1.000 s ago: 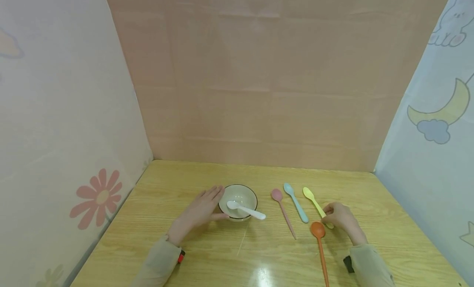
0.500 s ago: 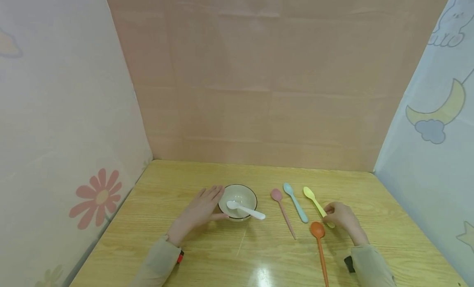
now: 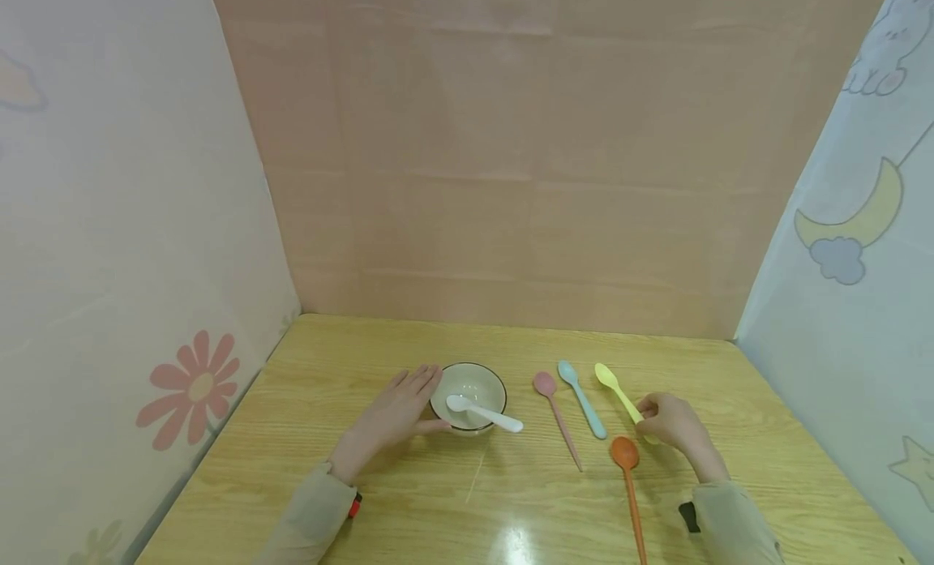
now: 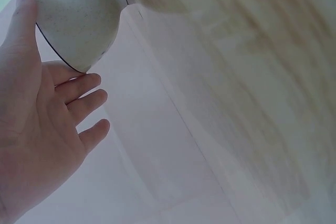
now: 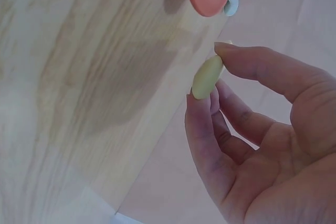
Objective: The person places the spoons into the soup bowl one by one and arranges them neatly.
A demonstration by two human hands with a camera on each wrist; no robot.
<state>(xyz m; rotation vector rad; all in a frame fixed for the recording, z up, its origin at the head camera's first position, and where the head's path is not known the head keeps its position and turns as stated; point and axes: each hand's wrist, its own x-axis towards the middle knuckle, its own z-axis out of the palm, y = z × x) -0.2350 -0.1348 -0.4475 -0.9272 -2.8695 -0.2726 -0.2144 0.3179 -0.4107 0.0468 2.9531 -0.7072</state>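
Since the frame half a second ago, the bowl end of the pale-yellow, slim plastic-looking spoon [image 3: 623, 399] has shifted slightly leftward and away from the person, and the right hand [image 3: 673, 423] has moved only a touch; the left hand [image 3: 397, 409] stays where it was.

The yellow spoon lies ahead and to the left of the right hand, which is much the nearer of the two. Its long axis runs slantwise, from the handle end beneath those fingers to the oval bowl end, far and left. The right thumb and index finger pinch the handle near its end; whether the spoon is wholly off the light wood-grain table [image 3: 401, 508] I cannot tell.

The spoon looks smooth and matt, with a rounded handle end showing between the fingertips in the right wrist view.

The left hand's fingers are extended, touching the side of a cream ceramic bowl with a dark rim [image 3: 474, 377], in which a glossy white spoon [image 3: 485, 413] leans. A dusty-pink thin-handled spoon [image 3: 559, 419] and a light-blue plastic-looking spoon [image 3: 584, 401] lie between that bowl and the yellow spoon; a long-handled orange spoon [image 3: 631, 492] lies just nearer the person.
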